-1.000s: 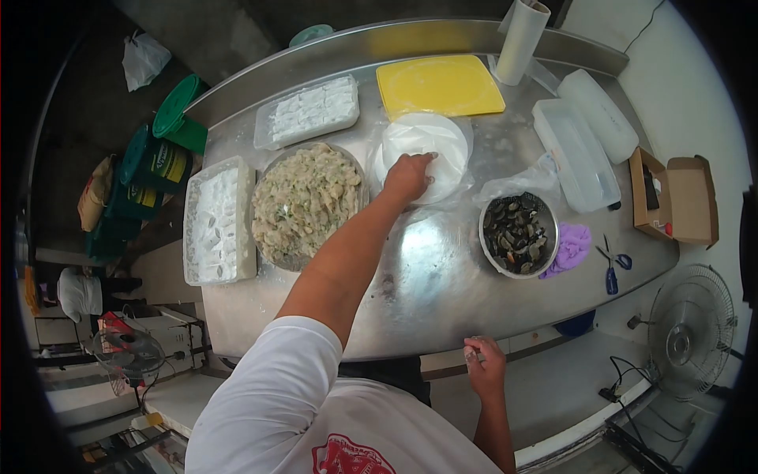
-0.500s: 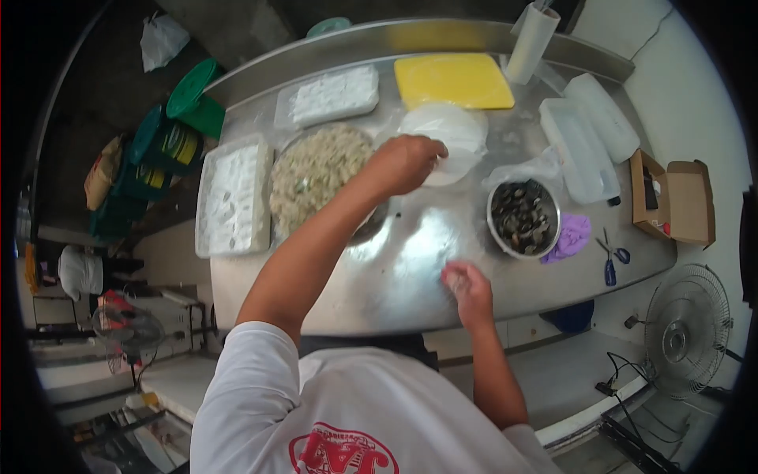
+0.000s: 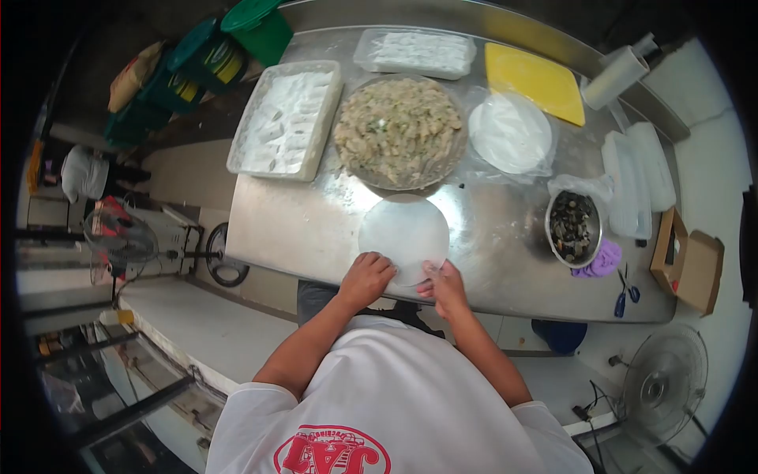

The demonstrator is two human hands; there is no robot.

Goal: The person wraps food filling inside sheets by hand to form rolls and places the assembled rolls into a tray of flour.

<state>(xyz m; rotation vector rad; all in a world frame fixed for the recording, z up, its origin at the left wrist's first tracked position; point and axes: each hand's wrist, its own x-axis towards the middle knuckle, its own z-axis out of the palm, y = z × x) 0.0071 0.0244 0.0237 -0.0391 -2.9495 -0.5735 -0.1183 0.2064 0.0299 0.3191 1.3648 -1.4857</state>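
A thin, round, pale wrapper sheet (image 3: pixel 403 229) lies flat on the steel table near its front edge. My left hand (image 3: pixel 368 278) has its fingers curled at the sheet's lower left edge. At the lower right edge, my right hand (image 3: pixel 444 289) pinches the rim between thumb and fingers. Just beyond is a wide round bowl of chunky pale filling (image 3: pixel 400 130) with green bits. To its right, a stack of white round sheets (image 3: pixel 511 133) rests on clear plastic.
White-dusted rolls fill a tray (image 3: pixel 334 118) at left; another tray (image 3: pixel 414 54) stands behind. A yellow board (image 3: pixel 533 79), a bowl of dark pieces (image 3: pixel 575 228), scissors (image 3: pixel 626 292), clear containers (image 3: pixel 628 189) and an open cardboard box (image 3: pixel 696 268) are right. A person (image 3: pixel 83 174) stands far left.
My left hand has come back from the stack of sheets to the front edge, and a wrapper sheet now lies there. My right hand has moved in to its edge. The view has shifted.
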